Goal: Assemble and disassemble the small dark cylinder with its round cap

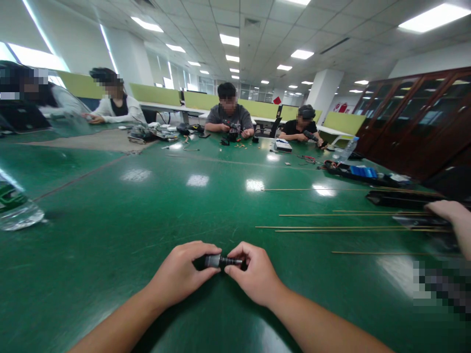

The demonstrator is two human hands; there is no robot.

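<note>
Just above the green table [147, 211], a small dark cylindrical device [213, 261] with a grey body and a thin metal tip lies horizontally between my hands. My left hand [186, 267] pinches its thicker grey body between thumb and fingers. Around the narrower black end with the metal tip, my right hand [253, 269] has its thumb and fingers closed. The fingertips of the two hands are close together near the middle of the device.
Several thin rods [312, 227] lie at the right, by another person's hand [447, 211]. A clear bottle [22, 211] is at the left edge. Across the table, people sit among tools, a white box [282, 145] and a black tray [346, 171].
</note>
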